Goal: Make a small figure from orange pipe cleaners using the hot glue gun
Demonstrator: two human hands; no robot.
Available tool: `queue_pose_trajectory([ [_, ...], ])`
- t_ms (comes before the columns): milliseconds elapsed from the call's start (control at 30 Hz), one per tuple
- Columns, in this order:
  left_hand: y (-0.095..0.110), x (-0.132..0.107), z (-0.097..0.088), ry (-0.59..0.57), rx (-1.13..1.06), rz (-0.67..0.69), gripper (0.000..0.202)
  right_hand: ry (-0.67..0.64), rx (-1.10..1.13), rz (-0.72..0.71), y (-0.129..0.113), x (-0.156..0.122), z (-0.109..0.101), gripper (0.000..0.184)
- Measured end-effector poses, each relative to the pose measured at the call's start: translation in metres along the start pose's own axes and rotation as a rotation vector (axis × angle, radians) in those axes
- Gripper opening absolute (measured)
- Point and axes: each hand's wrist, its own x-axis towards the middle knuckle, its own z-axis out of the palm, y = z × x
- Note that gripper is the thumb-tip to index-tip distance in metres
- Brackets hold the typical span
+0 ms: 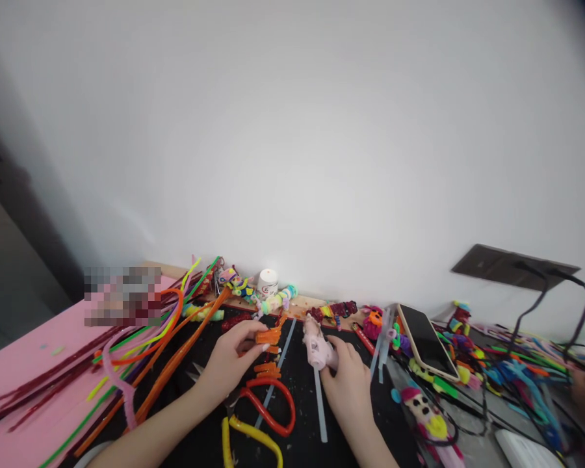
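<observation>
Fingers of left hand (229,355) pinched tight on orange fuzzy piece (268,336) over black-covered counter (305,426). Right hand (347,377), fingers curled round pale pink glue gun (316,348), right of piece, apart; gun's long axis runs away from person, glue stick (320,406) nearest.

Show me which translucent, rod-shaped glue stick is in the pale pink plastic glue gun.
It's the translucent glue stick jutting from the back of the pink glue gun in the right hand; the other glue sticks lie apart from it.
</observation>
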Motion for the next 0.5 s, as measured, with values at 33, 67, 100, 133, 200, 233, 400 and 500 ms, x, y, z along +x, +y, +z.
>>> queue_pose_trajectory([
  [33,0.002,0.0,-0.001,0.006,0.021,0.0,0.02,0.015,0.074,-0.015,0.0,0.001,-0.001,0.039],
  [67,0.004,0.0,-0.001,0.012,0.039,0.003,0.02,0.024,0.156,-0.034,-0.001,0.001,-0.001,0.037],
  [100,0.005,0.001,-0.002,0.019,0.052,0.007,0.02,0.031,0.242,-0.053,-0.001,0.002,-0.002,0.035],
  [133,0.006,0.001,-0.002,0.023,0.055,0.01,0.02,0.032,0.328,-0.07,-0.003,0.002,-0.003,0.032],
  [200,0.007,0.002,-0.003,0.02,0.007,-0.013,0.021,0.026,0.494,-0.088,-0.005,0.002,-0.004,0.024],
  [233,0.007,0.003,-0.003,0.007,-0.053,-0.044,0.021,0.012,0.566,-0.086,-0.006,0.002,-0.004,0.019],
  [400,0.01,0.003,-0.003,-0.112,-0.514,-0.269,0.03,-0.044,0.829,0.053,-0.008,0.0,0.002,0.013],
  [500,0.012,0.001,-0.004,-0.175,-0.718,-0.344,0.031,-0.087,0.911,0.079,-0.011,-0.001,0.002,0.02],
])
